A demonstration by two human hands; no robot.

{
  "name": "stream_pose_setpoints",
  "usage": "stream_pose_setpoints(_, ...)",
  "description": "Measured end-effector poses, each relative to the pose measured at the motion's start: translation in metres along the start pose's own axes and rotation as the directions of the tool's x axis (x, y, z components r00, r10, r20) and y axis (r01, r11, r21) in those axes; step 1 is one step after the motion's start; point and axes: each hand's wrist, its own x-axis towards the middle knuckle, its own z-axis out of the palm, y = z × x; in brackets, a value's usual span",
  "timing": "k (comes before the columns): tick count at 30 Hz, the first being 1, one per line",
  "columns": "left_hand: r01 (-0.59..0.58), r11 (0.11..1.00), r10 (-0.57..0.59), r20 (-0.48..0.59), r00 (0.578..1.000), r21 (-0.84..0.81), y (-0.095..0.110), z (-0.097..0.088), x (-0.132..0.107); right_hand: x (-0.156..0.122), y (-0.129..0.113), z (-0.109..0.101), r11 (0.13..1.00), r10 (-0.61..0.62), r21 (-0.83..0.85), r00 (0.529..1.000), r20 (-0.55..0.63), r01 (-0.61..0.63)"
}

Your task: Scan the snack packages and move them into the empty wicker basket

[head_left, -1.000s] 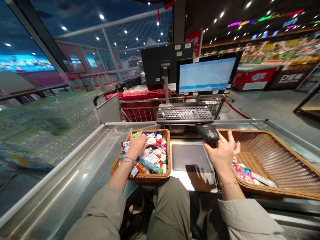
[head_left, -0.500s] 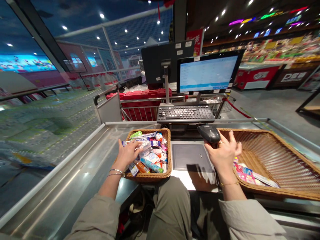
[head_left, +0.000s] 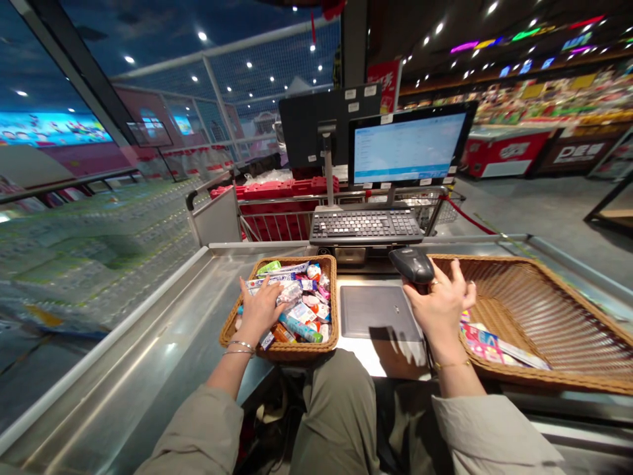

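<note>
My left hand point(head_left: 260, 309) lies over the left side of a small wicker basket point(head_left: 333, 310), fingers spread across the packets. Its thumb and fingertips are at a clear plastic package point(head_left: 291, 292); I see no firm grip on it. Around it are a blue-and-white packet point(head_left: 308, 285), a light-blue tube with a green end point(head_left: 302, 327) and an orange-brown packet point(head_left: 283, 333). My right hand point(head_left: 440, 297) is closed on a black barcode scanner point(head_left: 414, 265), some fingers raised off it. The scanner's head points left, above a grey pad point(head_left: 378, 311); its handle is mostly hidden.
A larger wicker basket point(head_left: 568, 316) stands at the right with a few colourful packets point(head_left: 492, 343) inside. Behind the grey pad are a keyboard point(head_left: 366, 224) and a lit monitor point(head_left: 408, 148). A metal counter point(head_left: 182, 316) runs along the left. A shopping cart point(head_left: 271, 221) stands beyond.
My left hand has shifted slightly right over the small basket, uncovering more of its left rim. My right hand and the scanner have hardly moved.
</note>
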Motion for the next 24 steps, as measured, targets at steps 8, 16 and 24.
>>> stream_pose_setpoints(8,-0.013,1.000,0.015,-0.054,0.998,0.028,0.020,-0.003,0.014,-0.001,0.002,0.000,0.999,-0.023,-0.027,1.000,0.001,0.023)
stream_pose_setpoints(16,-0.109,0.992,0.118,-0.154,0.981,0.067,0.063,-0.007,0.045,-0.003,0.007,-0.003,0.993,-0.118,-0.025,0.993,-0.022,0.117)
stream_pose_setpoints(24,-0.172,0.985,0.175,-0.192,0.966,0.031,0.112,-0.006,0.078,-0.008,-0.003,-0.010,0.969,-0.243,-0.047,0.970,-0.015,0.242)
